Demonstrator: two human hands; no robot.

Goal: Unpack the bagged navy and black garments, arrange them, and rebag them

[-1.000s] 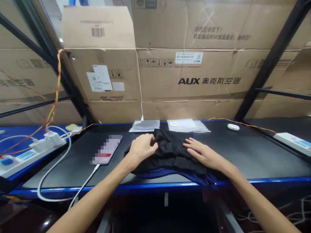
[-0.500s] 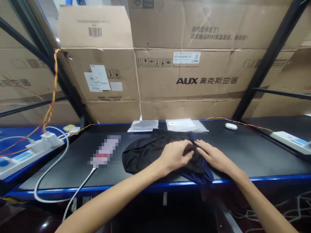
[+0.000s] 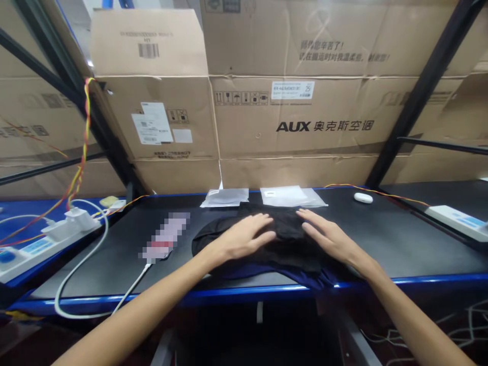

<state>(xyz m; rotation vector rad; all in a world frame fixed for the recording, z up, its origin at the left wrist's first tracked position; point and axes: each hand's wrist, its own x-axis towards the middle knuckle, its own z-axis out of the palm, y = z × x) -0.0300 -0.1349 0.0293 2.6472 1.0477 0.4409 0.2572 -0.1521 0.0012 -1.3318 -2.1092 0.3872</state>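
Note:
A black garment (image 3: 282,243) lies spread on the black table (image 3: 381,239), on top of a dark blue garment (image 3: 305,277) whose edge shows at the front. My left hand (image 3: 244,235) rests flat on the black fabric with fingers stretched out. My right hand (image 3: 324,235) lies flat on it too, fingers apart, just right of the left hand. Neither hand grips anything.
A phone (image 3: 165,236) on a white cable lies left of the garment. Two clear plastic bags (image 3: 293,196) sit behind it, a white earbud case (image 3: 363,197) at the right. Power strips (image 3: 41,239) and wires are at the left, another strip (image 3: 461,221) at the right. Cardboard boxes (image 3: 290,117) wall the back.
My left hand let go of a pinched fold, moved left and flattened on the black garment. The fabric is spread smoother. My right hand stayed flat.

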